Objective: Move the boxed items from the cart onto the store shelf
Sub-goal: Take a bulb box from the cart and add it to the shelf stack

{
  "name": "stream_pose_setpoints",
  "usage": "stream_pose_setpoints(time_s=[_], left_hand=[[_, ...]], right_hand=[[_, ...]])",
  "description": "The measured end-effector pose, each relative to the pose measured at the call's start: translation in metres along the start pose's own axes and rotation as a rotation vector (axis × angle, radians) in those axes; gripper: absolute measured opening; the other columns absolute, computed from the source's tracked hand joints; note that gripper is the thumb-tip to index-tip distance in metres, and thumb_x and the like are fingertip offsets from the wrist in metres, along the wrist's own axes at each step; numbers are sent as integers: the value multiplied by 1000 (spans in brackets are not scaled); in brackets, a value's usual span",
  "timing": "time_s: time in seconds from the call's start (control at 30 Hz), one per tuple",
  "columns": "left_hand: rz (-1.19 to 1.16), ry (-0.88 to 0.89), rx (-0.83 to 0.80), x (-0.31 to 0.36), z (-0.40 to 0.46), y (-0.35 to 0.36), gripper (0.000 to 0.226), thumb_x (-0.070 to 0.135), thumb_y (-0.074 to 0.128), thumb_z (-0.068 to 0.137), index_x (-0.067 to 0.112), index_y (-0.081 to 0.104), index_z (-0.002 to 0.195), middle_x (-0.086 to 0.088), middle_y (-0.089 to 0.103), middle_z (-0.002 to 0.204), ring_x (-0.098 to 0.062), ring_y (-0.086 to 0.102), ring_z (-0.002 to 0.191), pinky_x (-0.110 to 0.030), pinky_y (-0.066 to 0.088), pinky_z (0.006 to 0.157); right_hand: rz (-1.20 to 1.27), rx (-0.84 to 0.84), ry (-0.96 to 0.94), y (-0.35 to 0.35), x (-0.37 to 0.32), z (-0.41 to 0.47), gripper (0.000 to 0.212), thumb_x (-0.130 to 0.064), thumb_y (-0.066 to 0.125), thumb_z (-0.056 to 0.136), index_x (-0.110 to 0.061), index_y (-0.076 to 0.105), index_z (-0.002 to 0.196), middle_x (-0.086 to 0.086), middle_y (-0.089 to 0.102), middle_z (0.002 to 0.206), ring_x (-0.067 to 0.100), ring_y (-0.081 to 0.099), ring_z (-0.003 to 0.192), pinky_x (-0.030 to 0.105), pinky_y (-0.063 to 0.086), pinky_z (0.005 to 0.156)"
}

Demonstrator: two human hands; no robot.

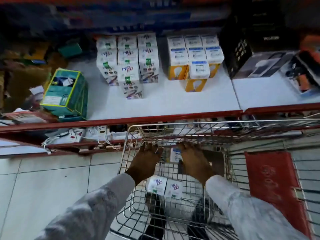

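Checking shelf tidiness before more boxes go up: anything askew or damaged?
Yes. The green box at the shelf's left end sits skewed to the neat rows, its top torn open. Loose cords dangle below.

boxes [164,187] in cart [129,135] | cart before shelf [173,101] | box rows [129,63] on shelf
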State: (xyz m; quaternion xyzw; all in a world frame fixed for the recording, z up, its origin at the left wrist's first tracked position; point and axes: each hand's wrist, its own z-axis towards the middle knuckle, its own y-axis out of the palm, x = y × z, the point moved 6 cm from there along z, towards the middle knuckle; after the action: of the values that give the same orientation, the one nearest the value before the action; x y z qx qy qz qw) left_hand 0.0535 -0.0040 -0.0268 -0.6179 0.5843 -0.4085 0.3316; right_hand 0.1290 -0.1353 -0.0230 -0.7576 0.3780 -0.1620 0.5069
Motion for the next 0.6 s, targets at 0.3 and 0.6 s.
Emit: stream_pose_setpoints(time_s=[0.3,0.6], left_hand=[[46,10,-34,-4,27,33,74,-8,57,71,13,34,138,-16,50,131,-39,43,126,-50,38,103],[-15,-55,36,1,22,1,69,-1,68,70,10,41,132,-11,54,129,-31,49,121,-44,41,101]], right_hand=[[-59,-161,67,50,1,33,81,-27,73,72,-14,34,141,12,44,145,33,36,136,55,22,114],[-35,-77,55,30,-3,25,68,-27,71,71,-15,46,133,8,55,134,28,46,129,50,25,112]])
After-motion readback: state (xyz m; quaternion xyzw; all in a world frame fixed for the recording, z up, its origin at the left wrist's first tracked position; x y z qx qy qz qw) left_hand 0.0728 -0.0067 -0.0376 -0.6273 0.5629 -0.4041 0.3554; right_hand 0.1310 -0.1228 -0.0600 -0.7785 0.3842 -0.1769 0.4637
